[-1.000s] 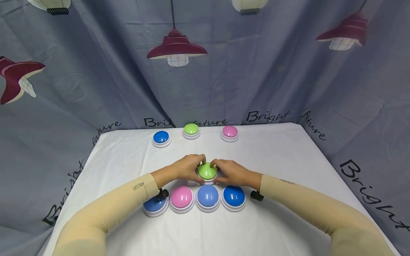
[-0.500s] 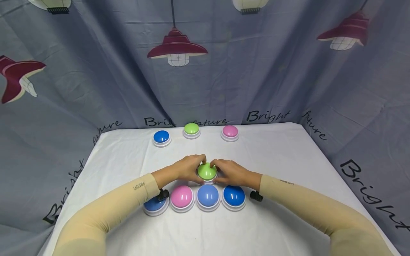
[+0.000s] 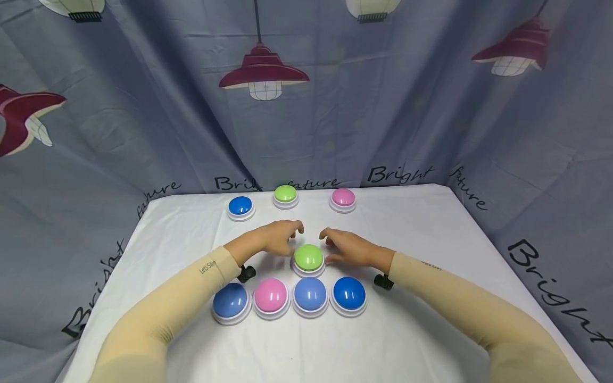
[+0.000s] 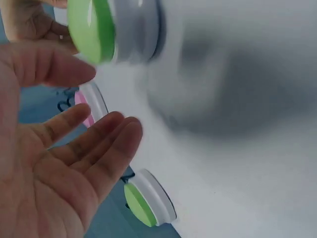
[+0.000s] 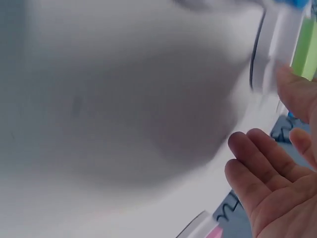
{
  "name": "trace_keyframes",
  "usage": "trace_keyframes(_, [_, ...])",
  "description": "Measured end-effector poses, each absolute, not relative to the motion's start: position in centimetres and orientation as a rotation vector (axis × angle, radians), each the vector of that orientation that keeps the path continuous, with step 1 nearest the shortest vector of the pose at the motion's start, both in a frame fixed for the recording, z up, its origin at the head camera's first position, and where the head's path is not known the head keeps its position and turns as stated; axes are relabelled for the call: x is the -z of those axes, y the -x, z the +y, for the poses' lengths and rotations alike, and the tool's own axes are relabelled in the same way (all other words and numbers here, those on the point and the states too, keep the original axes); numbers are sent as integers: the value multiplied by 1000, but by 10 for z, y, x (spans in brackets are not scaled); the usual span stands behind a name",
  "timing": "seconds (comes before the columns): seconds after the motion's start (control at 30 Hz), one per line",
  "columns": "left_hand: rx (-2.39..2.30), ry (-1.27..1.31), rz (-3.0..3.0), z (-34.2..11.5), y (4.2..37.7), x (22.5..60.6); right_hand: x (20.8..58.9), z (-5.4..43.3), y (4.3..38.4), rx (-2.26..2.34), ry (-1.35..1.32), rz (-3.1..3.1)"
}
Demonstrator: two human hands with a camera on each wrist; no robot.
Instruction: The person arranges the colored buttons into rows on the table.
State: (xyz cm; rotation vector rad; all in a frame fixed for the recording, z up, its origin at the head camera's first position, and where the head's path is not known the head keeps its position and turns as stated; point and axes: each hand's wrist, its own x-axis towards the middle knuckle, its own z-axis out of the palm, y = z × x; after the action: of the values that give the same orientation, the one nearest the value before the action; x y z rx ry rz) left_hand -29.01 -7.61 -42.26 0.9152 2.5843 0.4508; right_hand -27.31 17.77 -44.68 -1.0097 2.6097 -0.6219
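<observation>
A domed push button with a green top and white base (image 3: 308, 258) stands on the white table, behind a front row of similar buttons. My left hand (image 3: 276, 238) hovers just left of it, fingers loosely bent and holding nothing. On the other side my right hand (image 3: 350, 247) is apart from the dome, its thumb close by the white base. In the left wrist view the palm and spread fingers (image 4: 106, 163) face the green button (image 4: 94, 29). The right wrist view has relaxed fingers (image 5: 257, 168) below the button's base (image 5: 277, 49).
In front stand a slate-blue button (image 3: 230, 300), a pink button (image 3: 271, 295), a light blue button (image 3: 310, 294) and a dark blue button (image 3: 349, 293). Along the back are a blue button (image 3: 240, 206), a green button (image 3: 285, 194) and a pink button (image 3: 342, 198). A grey curtain (image 3: 383, 117) hangs behind.
Both hands have let go of the green button. The left hand has moved up and back; the right has drawn off slightly. The button stays in place behind the front row.
</observation>
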Motion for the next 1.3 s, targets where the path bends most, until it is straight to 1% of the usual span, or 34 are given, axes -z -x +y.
trace_keyframes(0.17, [-491, -917, 2665, -68, 313, 423, 449, 186, 290, 614, 984, 2683])
trace_keyframes(0.47, [-542, -950, 2698, -47, 343, 433, 455, 199, 319, 584, 892, 2780])
trace_keyframes(0.77, [-650, -822, 2739, -25, 377, 446, 462, 220, 351, 573, 678, 2914])
trace_keyframes(1.07, [-737, -649, 2732, 1, 397, 450, 463, 223, 376, 643, 465, 2994])
trace_keyframes(1.3, [-752, -653, 2715, 18, 405, 453, 463, 228, 385, 627, 390, 2967])
